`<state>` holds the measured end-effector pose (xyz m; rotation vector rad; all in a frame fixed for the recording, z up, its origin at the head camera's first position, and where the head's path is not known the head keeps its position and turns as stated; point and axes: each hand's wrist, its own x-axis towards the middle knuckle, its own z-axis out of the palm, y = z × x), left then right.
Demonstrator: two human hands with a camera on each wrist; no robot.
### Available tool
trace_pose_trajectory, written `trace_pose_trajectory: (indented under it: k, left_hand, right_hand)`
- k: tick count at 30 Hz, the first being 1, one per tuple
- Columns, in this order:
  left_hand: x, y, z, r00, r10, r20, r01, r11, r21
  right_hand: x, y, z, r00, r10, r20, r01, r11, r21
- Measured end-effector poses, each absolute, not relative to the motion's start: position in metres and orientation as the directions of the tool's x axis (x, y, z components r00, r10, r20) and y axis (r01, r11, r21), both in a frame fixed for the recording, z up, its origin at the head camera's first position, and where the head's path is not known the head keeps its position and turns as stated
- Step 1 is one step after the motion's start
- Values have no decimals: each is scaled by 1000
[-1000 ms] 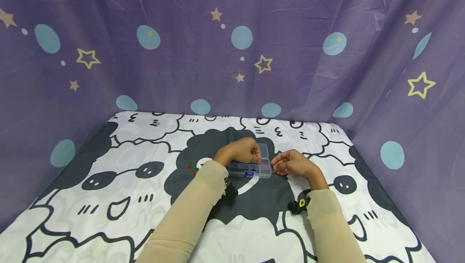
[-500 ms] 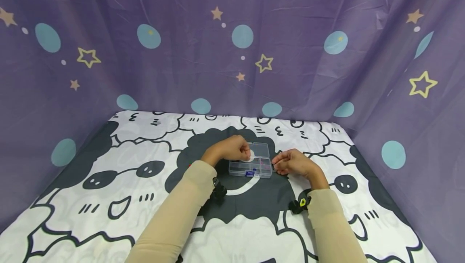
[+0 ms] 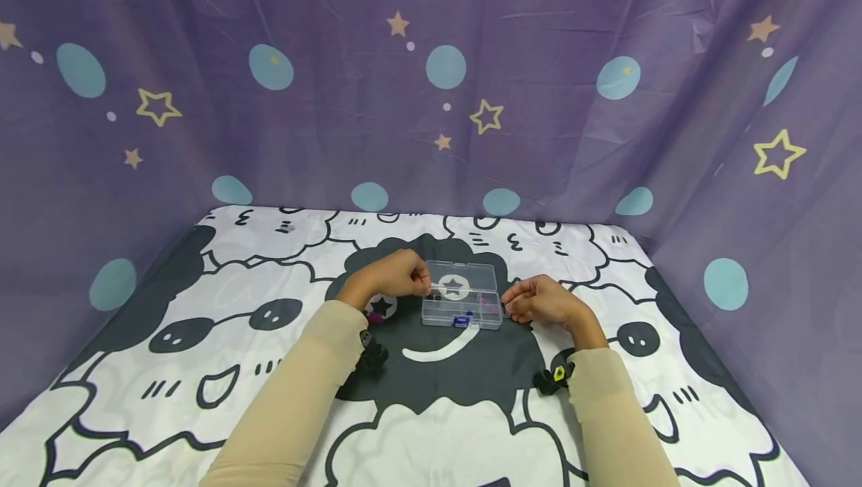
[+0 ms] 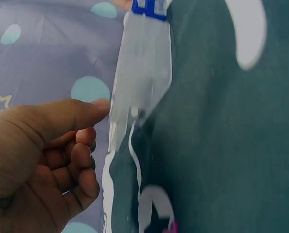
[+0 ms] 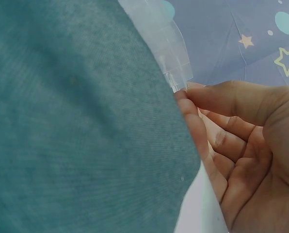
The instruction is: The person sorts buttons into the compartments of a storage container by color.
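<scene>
Apparent filling step: the right hand (image 3: 542, 300) pinches the clear box (image 3: 440, 319); the left hand (image 3: 397, 274), fingers loosely curled, seemingly empty, presumably next needs the pink piece (image 3: 374, 317).

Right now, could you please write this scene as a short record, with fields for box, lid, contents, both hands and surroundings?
Box: clear, divided into compartments, blue label on front
Lid: open, on the far side
Contents: small pink pieces toward the right; too small to identify
Left hand: beside the box's left end, loosely curled; contact unclear
Right hand: apparently pinches the box's right end
Surface: sheep-print cloth
Backdrop: purple curtain with stars
</scene>
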<state>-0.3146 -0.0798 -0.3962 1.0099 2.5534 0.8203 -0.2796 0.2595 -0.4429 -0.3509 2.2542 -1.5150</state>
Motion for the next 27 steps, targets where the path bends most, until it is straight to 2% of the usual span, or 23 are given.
trace_pose_trajectory:
  k: [14, 27]
  left_hand:
    - [-307, -118, -408, -752, 655, -74, 506, 646, 572]
    - [-297, -152, -410, -736, 668, -112, 530, 671, 519]
  right_hand:
    - [-279, 258, -442, -888, -419, -190, 23, 373, -928]
    - [-279, 260, -442, -888, -421, -186, 21, 366, -931]
